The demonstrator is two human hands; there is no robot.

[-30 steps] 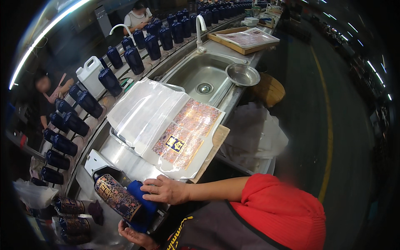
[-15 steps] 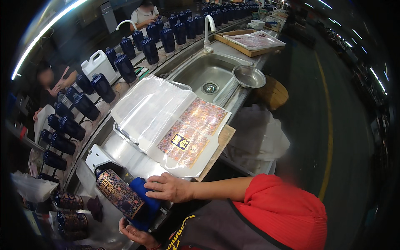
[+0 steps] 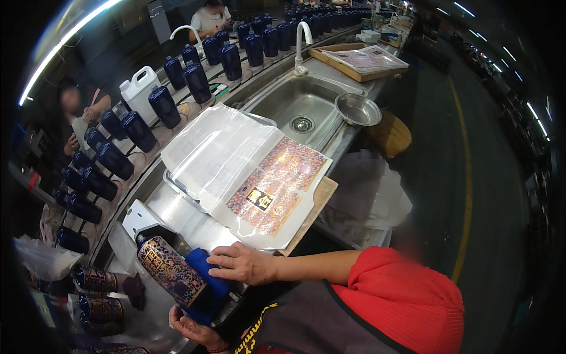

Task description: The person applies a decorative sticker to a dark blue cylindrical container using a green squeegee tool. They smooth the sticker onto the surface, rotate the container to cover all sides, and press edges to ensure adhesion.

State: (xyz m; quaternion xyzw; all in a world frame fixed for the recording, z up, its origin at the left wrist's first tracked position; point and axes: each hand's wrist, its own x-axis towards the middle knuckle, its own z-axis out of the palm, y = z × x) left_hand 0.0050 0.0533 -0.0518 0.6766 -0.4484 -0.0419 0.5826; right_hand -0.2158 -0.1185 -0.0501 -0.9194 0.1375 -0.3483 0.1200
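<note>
A dark blue bottle with a floral, gold-framed decal lies tilted in a dark holder, its neck toward the far left. A blue cloth lies under and beside it. My right hand rests on this cloth at the bottle's right side, fingers stretched and slightly apart. By the bottle's base, my left hand is turned up with fingers loosely bent and nothing seen in it. Whether it touches the base, I cannot tell. A printed floral decal sheet lies beyond my right hand, next to a translucent cover sheet.
A steel sink with a white tap and a metal bowl lies beyond. Plain blue bottles line a belt at left, near a white jug. Decorated bottles stand lower left. Co-workers sit across.
The view has shifted slightly. Bottles on the belt stand at different spots along it. The co-worker at left has raised a hand. My hands and the decorated bottle keep their places.
</note>
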